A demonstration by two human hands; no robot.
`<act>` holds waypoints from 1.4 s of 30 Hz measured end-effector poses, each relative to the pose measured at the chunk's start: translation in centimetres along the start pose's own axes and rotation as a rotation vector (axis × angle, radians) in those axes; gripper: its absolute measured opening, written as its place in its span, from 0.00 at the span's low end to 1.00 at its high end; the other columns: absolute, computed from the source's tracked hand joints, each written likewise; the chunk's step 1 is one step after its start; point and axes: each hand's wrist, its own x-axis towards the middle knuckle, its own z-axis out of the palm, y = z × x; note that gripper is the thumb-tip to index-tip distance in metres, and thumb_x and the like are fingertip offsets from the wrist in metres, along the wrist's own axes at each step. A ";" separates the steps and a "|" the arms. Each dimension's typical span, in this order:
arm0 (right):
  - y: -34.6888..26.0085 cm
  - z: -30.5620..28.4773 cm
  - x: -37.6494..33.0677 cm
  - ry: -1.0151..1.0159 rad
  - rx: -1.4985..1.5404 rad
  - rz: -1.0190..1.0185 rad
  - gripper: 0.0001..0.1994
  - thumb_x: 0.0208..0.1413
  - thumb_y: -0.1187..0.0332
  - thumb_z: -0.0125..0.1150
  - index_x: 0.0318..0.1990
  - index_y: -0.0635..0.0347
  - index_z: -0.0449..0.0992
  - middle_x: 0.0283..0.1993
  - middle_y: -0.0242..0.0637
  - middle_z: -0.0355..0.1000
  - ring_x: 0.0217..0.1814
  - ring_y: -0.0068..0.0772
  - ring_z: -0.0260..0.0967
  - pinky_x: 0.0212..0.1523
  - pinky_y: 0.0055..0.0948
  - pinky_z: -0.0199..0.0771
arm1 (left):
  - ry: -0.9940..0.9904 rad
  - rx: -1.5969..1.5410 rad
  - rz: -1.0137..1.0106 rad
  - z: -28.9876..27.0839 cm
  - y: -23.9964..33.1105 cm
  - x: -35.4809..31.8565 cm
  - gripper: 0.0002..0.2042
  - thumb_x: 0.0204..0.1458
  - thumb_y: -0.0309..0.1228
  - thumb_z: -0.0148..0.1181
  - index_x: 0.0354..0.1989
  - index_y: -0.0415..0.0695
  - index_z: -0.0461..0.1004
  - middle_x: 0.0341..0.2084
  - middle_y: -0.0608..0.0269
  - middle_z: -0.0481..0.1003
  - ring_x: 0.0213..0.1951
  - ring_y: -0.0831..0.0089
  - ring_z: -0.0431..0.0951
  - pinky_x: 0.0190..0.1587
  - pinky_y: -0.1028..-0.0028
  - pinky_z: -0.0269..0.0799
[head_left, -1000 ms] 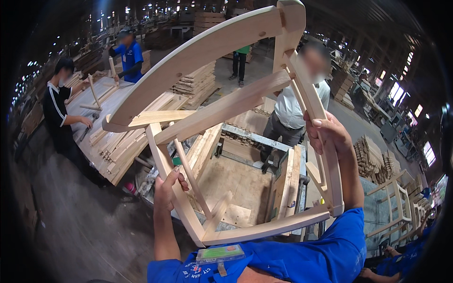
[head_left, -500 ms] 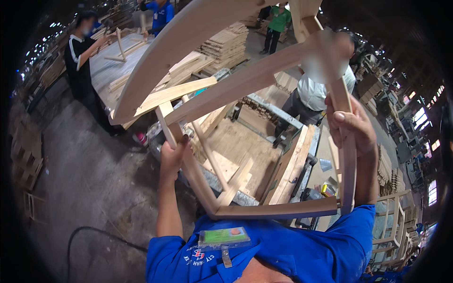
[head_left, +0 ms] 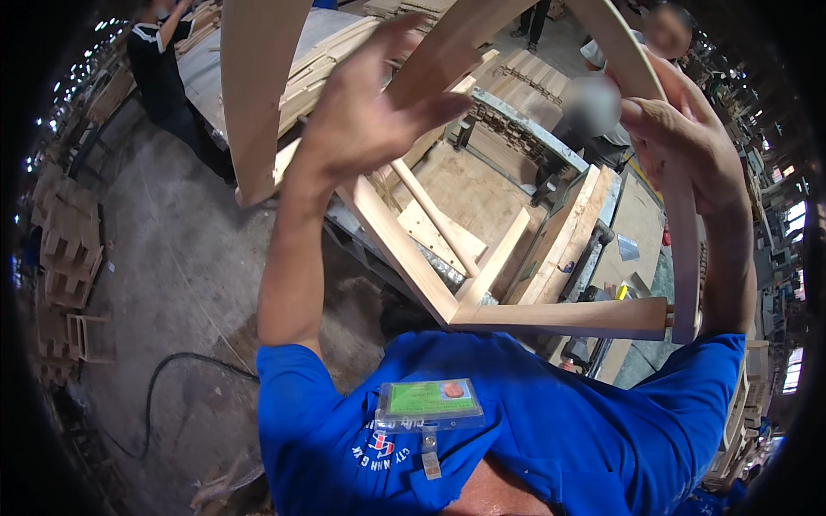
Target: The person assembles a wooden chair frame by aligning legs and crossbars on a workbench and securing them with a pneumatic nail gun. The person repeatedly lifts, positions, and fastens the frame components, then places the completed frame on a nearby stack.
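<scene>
You are holding the wooden chair frame (head_left: pixel 559 319) in front of your chest (head_left: pixel 538 413), right hand (head_left: pixel 693 142) gripping its right side, blurred left hand (head_left: pixel 361 129) spread wide at its left, contact there unclear.

Hose (head_left: pixel 185 355), black, on concrete floor (head_left: pixel 181 284); wooden parts (head_left: pixel 70 245), stacked, at left; co-worker (head_left: pixel 162 73) in black beside surface (head_left: pixel 205 73) bearing wooden strips (head_left: pixel 325 50).

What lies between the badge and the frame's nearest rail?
In the head view, just a strip of blue shirt shows between the badge and the frame's nearest rail.
</scene>
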 end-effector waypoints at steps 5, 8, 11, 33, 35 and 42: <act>0.4 -0.7 1.4 -0.039 -0.015 0.015 0.23 0.57 0.54 0.70 0.50 0.62 0.75 0.27 0.23 0.66 0.23 0.10 0.62 0.22 0.14 0.60 | -0.285 -0.426 -0.280 1.5 2.5 5.6 0.35 0.50 0.38 0.68 0.67 0.37 0.66 0.52 0.42 0.79 0.54 0.56 0.81 0.58 0.64 0.75; -0.7 -1.0 1.0 -0.071 0.002 0.058 0.19 0.57 0.55 0.71 0.45 0.59 0.74 0.25 0.22 0.64 0.19 0.09 0.62 0.19 0.13 0.60 | -0.227 -0.232 -0.263 2.3 2.7 6.0 0.34 0.49 0.33 0.64 0.66 0.30 0.64 0.45 0.38 0.79 0.50 0.53 0.81 0.55 0.64 0.75; 0.3 -2.1 0.3 -0.052 0.087 0.028 0.21 0.58 0.56 0.70 0.49 0.62 0.73 0.23 0.22 0.63 0.16 0.10 0.60 0.16 0.13 0.59 | -0.299 -0.246 -0.186 0.7 4.7 6.5 0.31 0.50 0.33 0.61 0.60 0.25 0.65 0.35 0.35 0.79 0.41 0.46 0.84 0.46 0.59 0.79; 0.9 -7.7 -0.6 -0.115 0.149 -0.145 0.39 0.57 0.50 0.69 0.65 0.73 0.65 0.35 0.37 0.70 0.23 0.17 0.65 0.24 0.17 0.67 | -0.017 -0.057 0.085 1.9 9.7 5.5 0.27 0.50 0.43 0.71 0.52 0.35 0.75 0.33 0.44 0.83 0.38 0.52 0.87 0.50 0.60 0.81; 0.9 -7.9 -1.1 -0.090 0.121 -0.180 0.38 0.56 0.50 0.69 0.64 0.72 0.66 0.34 0.36 0.70 0.23 0.17 0.64 0.23 0.17 0.65 | -0.024 -0.038 0.061 2.2 10.7 5.7 0.29 0.50 0.47 0.73 0.51 0.36 0.75 0.33 0.47 0.83 0.39 0.52 0.86 0.49 0.59 0.80; -1.0 -6.6 -1.2 -0.034 -0.157 -0.200 0.32 0.57 0.49 0.70 0.62 0.61 0.73 0.32 0.26 0.69 0.28 0.12 0.66 0.25 0.18 0.64 | -0.371 -0.716 -0.256 3.1 6.1 5.3 0.20 0.58 0.43 0.72 0.48 0.39 0.82 0.33 0.71 0.80 0.36 0.81 0.77 0.43 0.76 0.72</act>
